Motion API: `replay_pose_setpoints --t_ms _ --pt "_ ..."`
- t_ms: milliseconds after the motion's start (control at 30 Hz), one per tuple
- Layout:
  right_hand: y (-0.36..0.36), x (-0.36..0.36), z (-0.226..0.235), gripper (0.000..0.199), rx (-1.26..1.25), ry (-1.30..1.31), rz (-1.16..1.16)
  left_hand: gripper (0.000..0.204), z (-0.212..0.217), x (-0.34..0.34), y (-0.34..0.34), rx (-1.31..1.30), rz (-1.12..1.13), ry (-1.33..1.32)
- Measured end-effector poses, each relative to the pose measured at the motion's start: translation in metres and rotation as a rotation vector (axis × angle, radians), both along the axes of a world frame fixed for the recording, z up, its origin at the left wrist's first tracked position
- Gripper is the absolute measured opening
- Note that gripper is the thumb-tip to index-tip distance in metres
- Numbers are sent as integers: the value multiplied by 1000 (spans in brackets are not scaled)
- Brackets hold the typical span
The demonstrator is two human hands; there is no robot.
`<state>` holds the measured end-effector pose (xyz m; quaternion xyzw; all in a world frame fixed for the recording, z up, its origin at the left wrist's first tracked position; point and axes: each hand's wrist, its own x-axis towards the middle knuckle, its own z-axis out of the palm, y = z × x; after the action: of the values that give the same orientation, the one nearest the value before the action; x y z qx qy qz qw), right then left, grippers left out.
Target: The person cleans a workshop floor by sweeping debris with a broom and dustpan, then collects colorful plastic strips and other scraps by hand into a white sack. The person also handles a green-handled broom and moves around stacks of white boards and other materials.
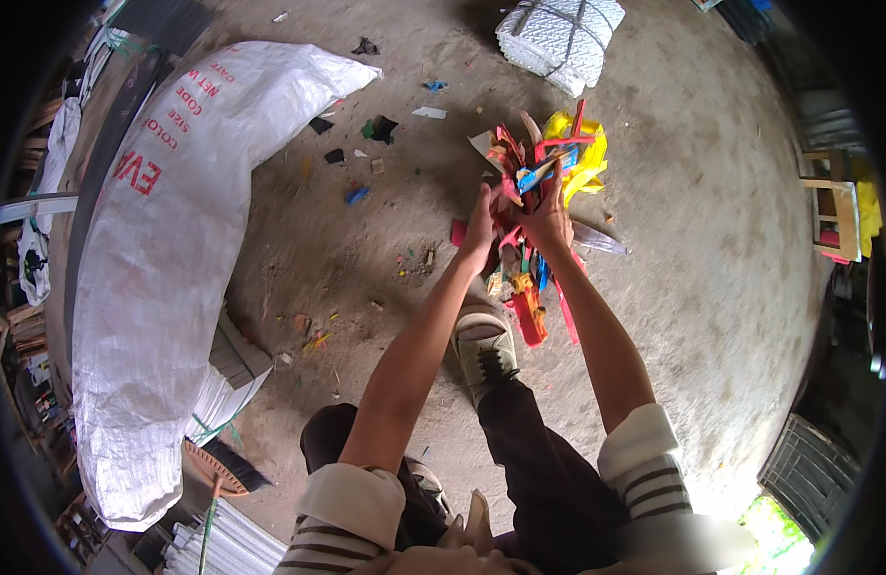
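A bundle of colourful scrap strips, mostly red with some blue and white, is held between my two hands just above the floor. My left hand presses on its left side, fingers curved round the scraps. On the other side my right hand grips the bundle with its fingers around it. Yellow plastic sheeting pokes out behind the bundle at the far right. Below my hands more strips hang or lie, among them a red and orange piece close to my shoe.
A long white woven sack lies along the left. Behind the scraps stands a tied white bundle. Small bits, including black scraps and a blue scrap, litter the concrete floor. A broom lies at the lower left.
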<state>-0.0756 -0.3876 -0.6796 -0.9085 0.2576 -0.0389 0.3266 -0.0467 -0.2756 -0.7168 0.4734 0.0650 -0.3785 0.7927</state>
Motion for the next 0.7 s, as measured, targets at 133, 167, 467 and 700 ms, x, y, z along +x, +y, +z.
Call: replay_pose_setpoints --t_ms 133,167,467,700 --pt "-3 11 -4 76 -87 156 -101 32 -10 -7 33 387 13 -555" --pt "-4 12 -2 77 -82 251 -114 25 -15 -9 44 509 21 -718" --pt "-15 -2 -10 78 -61 145 -81 31 -19 -35 60 1065 -136 -1255" --pt "-8 -8 -2 80 47 213 15 14 -20 -24 5 720 346 -648"
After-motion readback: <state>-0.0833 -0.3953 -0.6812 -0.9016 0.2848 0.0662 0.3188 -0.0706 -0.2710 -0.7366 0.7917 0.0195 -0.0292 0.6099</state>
